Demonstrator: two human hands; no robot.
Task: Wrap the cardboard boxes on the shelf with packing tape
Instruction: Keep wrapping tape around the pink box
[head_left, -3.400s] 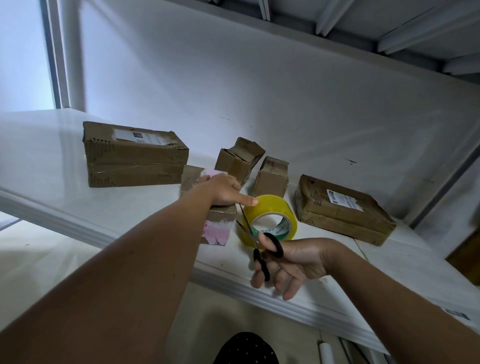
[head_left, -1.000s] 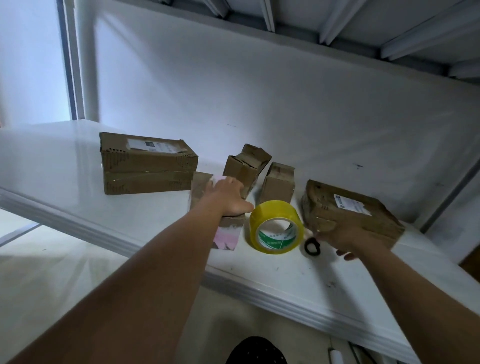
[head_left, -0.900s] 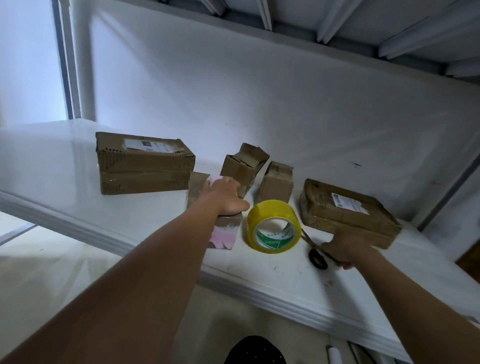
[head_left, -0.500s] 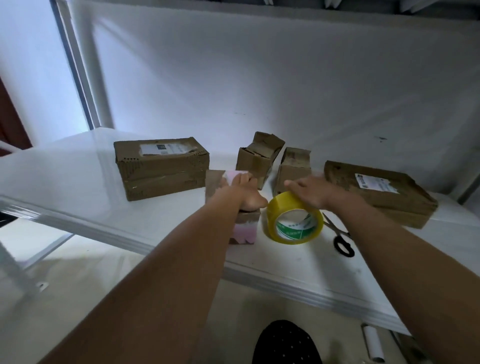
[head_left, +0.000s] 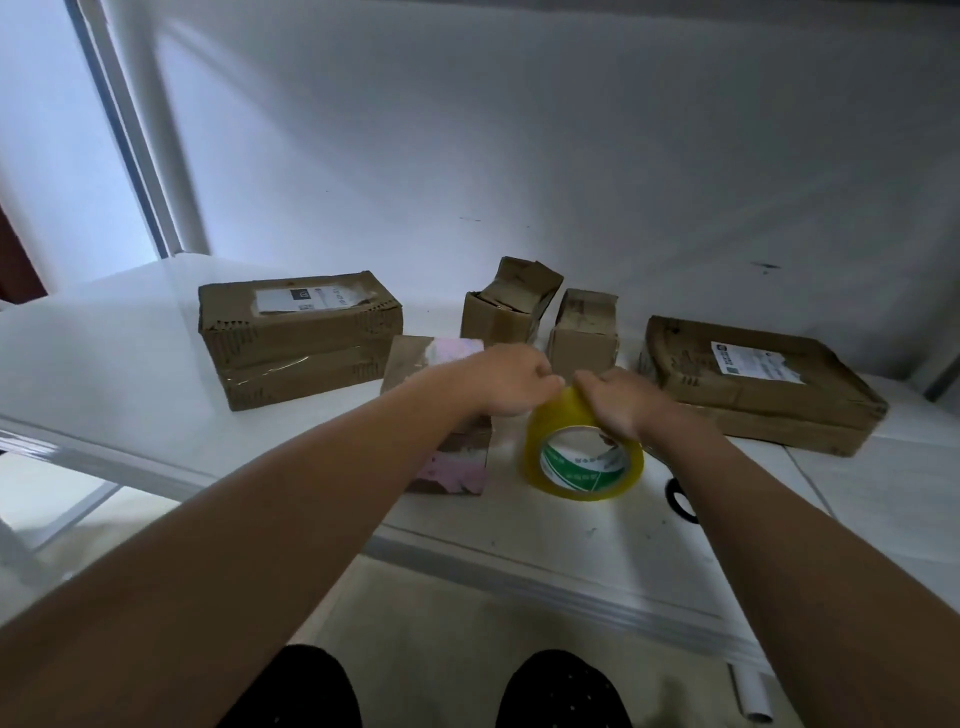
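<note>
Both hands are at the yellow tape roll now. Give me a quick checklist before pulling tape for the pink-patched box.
1. Yellow packing tape roll stands on edge on the white shelf: ok.
2. Right hand grips the roll's top: ok.
3. Left hand is at the roll's top edge, fingers curled; whether it has found the tape's free end: cannot tell.
4. Small brown cardboard box with pink patches lies right beside the roll, under the left forearm: ok.
5. Black-handled scissors lie on the shelf, mostly hidden behind the right forearm, within likely reach: ok.
6. Neither hand steadies the box: not ok.
</note>
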